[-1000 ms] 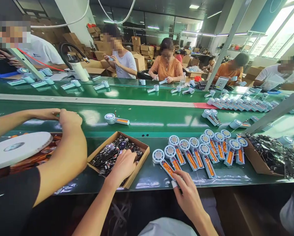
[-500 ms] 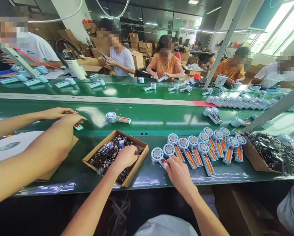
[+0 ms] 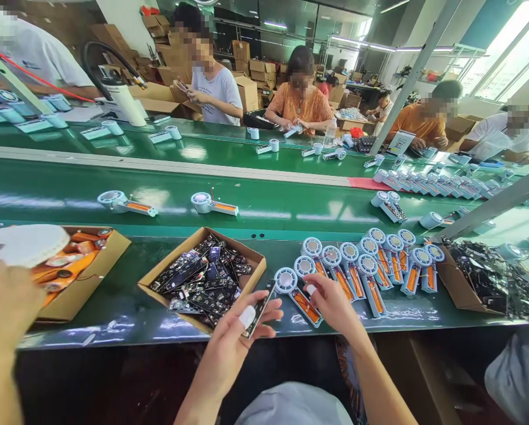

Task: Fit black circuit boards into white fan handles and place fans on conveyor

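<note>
- Left hand pinches a circuit board, dark, narrow, just off the board box.
- Right hand rests fingers on nearest fan unit, not clamped.
- Board not yet fitted; approx. a dozen units w/ orange batteries lie on desk.

Green conveyor bench, long, glossy. Near edge, centre: open cardboard box of black circuit boards. Near edge, left: cardboard box of orange parts, white disc on top. Near edge, right: cluster of round-headed fan units with orange batteries, beside it second box of black boards. Middle lane: two lone fan units, well apart. Far edge: scattered white units, red patch.
</note>
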